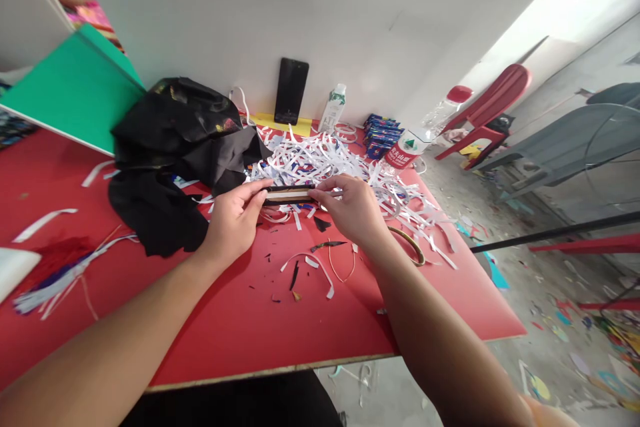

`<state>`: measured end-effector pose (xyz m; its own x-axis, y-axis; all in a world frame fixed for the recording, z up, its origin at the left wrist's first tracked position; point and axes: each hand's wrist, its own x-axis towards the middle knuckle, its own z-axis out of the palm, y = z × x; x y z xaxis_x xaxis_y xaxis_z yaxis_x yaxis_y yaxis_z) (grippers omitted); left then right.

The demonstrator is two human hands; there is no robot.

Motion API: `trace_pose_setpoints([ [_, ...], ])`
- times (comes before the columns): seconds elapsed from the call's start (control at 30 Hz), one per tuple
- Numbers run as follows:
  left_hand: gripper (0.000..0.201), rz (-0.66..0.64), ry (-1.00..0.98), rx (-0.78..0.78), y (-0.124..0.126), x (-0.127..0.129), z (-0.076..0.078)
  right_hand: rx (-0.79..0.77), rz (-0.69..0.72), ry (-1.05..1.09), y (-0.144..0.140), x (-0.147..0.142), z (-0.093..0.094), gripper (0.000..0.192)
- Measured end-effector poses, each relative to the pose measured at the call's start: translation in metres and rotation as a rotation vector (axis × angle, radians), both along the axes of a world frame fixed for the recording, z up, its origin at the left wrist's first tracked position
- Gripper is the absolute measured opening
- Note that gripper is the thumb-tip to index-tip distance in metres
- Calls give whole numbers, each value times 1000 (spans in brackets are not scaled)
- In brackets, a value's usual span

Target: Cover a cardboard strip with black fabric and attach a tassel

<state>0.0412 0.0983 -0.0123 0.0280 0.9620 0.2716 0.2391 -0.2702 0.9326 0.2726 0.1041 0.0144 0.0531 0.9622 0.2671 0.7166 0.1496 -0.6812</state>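
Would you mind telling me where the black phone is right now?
In the head view, the black phone stands propped against the white wall at the table's far edge, just left of the small white bottle, behind the paper strips.

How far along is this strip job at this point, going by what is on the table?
Done: a big pile of peeled paper strips lies behind the hands, with scraps on the red table. In hand: the left hand and right hand pinch a flat black-and-white strip piece by its ends. Left: cannot tell how many remain.
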Motion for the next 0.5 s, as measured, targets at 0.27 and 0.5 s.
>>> trace_pose_setpoints([
  [0.27,34,-7,36,5,-1,-2,0,-97,-97,40,-2,-6,6,19],
  [0.5,33,-8,10,10,-3,-1,2,-155,-87,143,1,0,6,21],
])
